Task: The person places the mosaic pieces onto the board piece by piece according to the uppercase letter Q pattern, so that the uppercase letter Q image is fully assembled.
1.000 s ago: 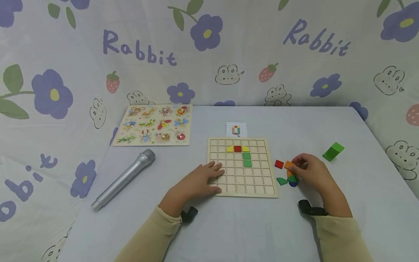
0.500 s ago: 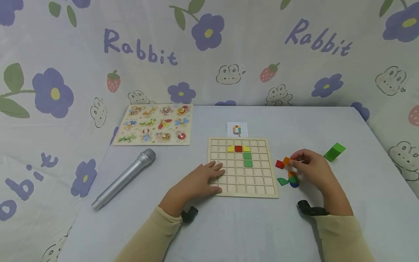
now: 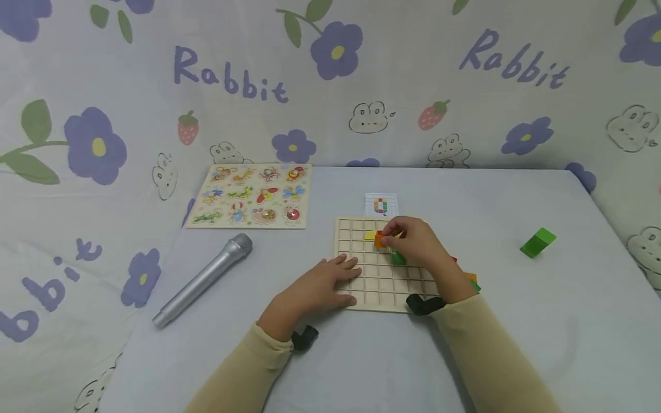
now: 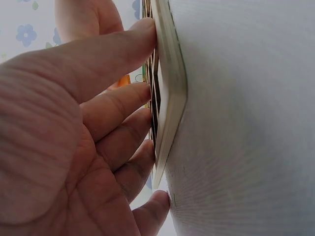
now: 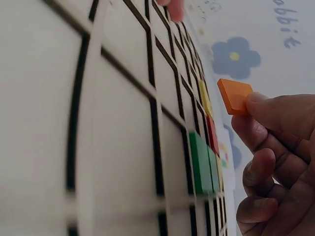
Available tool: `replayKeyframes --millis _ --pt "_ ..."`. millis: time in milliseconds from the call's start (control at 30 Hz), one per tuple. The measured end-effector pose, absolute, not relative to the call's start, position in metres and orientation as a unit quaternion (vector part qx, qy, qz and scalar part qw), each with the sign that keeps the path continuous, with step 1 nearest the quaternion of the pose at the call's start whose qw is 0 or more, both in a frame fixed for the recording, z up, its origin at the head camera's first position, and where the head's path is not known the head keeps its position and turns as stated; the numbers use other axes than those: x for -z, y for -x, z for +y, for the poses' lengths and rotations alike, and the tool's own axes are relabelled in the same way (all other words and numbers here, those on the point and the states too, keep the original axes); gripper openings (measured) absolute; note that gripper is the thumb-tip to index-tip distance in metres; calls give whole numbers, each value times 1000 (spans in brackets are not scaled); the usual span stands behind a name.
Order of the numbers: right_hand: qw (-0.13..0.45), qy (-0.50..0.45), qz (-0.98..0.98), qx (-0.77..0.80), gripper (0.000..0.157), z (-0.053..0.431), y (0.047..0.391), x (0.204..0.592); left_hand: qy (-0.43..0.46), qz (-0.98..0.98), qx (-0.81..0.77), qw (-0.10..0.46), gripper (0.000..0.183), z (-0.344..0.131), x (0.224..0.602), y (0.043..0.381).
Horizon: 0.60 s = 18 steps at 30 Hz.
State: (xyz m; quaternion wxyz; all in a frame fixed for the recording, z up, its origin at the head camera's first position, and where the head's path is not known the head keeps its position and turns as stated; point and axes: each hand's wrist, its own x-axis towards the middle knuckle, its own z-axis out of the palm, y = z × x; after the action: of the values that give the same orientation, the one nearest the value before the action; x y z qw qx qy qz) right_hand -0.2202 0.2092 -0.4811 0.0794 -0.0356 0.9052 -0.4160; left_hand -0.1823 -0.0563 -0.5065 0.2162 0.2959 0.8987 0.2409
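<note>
- Right of centre in the head view, the right hand [image 3: 415,244] pinches an orange tile [image 3: 380,240] between thumb and finger, over the upper part of the grid board [image 3: 372,289] (the right wrist view shows the tile raised clear of it).
- Near the bottom centre, the left hand [image 3: 320,284] rests with fingers spread wide on the board's left edge.
- A picture card [image 3: 381,205] lies just above the board.
- Left of frame: a silver microphone [image 3: 203,281].
- Right of frame: a green block [image 3: 538,242].
</note>
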Motion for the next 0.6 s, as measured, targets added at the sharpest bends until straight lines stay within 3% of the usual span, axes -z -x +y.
replayKeyframes --millis 600 --pt "96 48 921 374 6 189 230 492 -297 901 -236 210 70 -54 500 181"
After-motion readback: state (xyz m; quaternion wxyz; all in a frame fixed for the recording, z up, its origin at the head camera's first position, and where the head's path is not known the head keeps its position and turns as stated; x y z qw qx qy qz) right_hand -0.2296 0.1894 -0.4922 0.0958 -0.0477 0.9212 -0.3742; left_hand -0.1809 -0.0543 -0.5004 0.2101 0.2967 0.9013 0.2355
